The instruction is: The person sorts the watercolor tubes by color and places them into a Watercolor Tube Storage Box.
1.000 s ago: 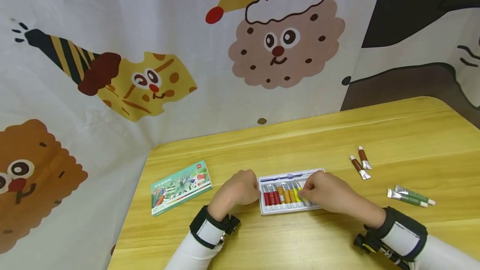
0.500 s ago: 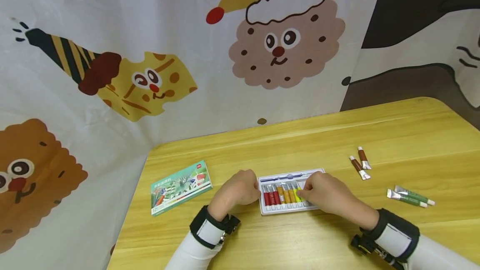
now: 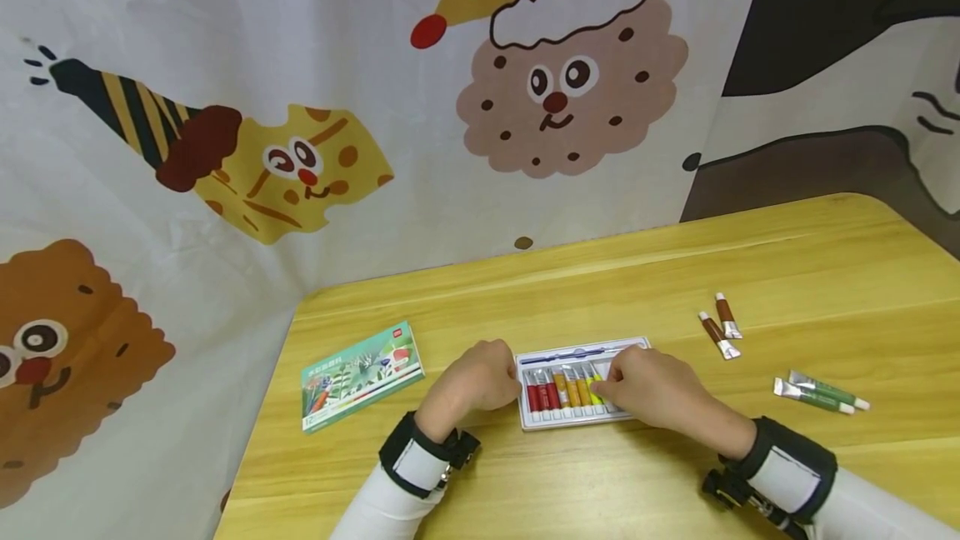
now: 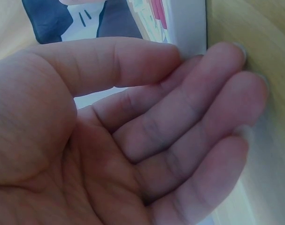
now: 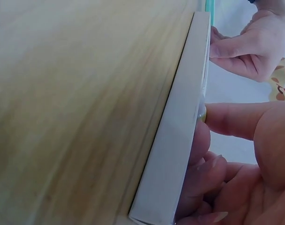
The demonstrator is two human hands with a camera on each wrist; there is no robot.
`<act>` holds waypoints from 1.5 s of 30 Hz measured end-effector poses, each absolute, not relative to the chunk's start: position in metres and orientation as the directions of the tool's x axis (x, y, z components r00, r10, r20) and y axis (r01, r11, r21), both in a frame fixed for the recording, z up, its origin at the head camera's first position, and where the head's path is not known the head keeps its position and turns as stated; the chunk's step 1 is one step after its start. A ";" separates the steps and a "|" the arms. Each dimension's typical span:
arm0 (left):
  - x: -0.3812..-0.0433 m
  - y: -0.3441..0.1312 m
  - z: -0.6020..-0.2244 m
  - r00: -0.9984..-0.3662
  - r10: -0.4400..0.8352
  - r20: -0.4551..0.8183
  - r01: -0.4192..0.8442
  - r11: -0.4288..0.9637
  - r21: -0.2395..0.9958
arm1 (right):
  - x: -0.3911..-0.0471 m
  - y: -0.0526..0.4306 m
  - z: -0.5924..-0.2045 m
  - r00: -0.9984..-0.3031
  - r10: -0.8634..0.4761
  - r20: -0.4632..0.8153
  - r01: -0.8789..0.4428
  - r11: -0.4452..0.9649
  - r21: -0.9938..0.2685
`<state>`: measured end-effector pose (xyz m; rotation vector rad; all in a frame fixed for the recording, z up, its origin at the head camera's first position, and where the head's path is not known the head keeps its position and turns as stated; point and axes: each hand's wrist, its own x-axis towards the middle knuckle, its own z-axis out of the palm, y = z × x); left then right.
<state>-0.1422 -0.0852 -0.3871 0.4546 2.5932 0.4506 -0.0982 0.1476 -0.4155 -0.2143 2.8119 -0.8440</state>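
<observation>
A white tray (image 3: 537,418) holds a row of red, orange and yellow paint tubes, with a blue-handled brush (image 3: 573,355) along its far side. My left hand (image 3: 482,377) grips the tray's left edge between thumb and index finger; in the left wrist view the other fingers (image 4: 180,108) curl beside its white corner (image 4: 189,28). At the tray's right part, my right hand (image 3: 652,386) pinches a yellow paint tube (image 3: 596,397). The hand covers that end of the tray. In the right wrist view, the thumb (image 5: 236,119) meets a yellow bit above the tray's side wall (image 5: 173,126).
A green illustrated paint box (image 3: 363,375) lies left of the left hand. Two brown paint tubes (image 3: 720,335) lie at the back right, and two green paint tubes (image 3: 813,394) are nearer the right forearm. A printed cloth (image 3: 420,107) hangs behind the wooden table (image 3: 525,490).
The right wrist has shifted slightly left, while its fingertips stay at the yellow tube. The left hand, tray and loose tubes look unmoved.
</observation>
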 end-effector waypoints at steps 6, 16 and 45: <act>-0.142 -0.086 -0.388 -0.836 0.393 -0.384 0.241 0.890 0.386 | -0.097 0.146 -0.416 -0.973 -0.185 -0.137 -0.083 0.838 -0.539; -0.141 -0.086 -0.388 -0.836 0.398 -0.378 0.243 0.886 0.395 | -0.095 0.143 -0.417 -0.981 -0.154 -0.117 -0.071 0.849 -0.523; -0.141 -0.085 -0.386 -0.835 0.385 -0.392 0.223 0.890 0.398 | -0.091 0.153 -0.409 -0.956 -0.264 -0.131 -0.158 0.834 -0.529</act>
